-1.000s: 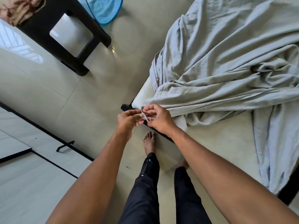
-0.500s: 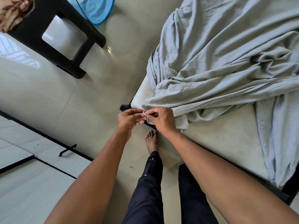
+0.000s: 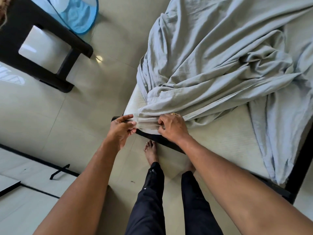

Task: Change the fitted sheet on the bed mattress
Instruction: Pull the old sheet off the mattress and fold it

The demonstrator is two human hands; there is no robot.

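Sheet [image 3: 211,68] pale grey, rumpled, hem pinched taut

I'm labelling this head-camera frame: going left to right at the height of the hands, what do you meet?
Pale glossy tiled floor → left hand → gathered hem of the grey-blue fitted sheet, gripped by both hands → right hand → bare cream textured mattress.
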